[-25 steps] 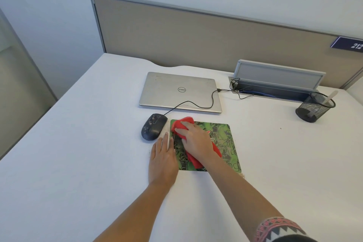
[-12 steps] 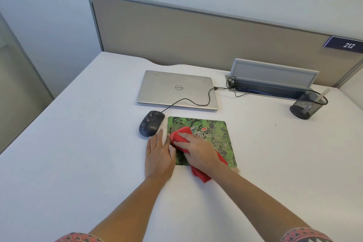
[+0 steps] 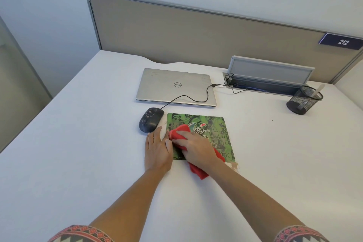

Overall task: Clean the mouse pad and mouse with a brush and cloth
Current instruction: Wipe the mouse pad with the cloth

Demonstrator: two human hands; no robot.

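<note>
Pressing a red cloth (image 3: 177,133) flat against the left part of the green mouse pad (image 3: 213,132), the right hand (image 3: 193,147) covers it with fingers extended. The left hand (image 3: 158,150) lies open, palm down, at the pad's left edge, just beside the black mouse (image 3: 150,119).

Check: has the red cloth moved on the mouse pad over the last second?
Yes. The red cloth has slid from the mouse pad's far left corner toward its near edge, under the right hand.
</note>
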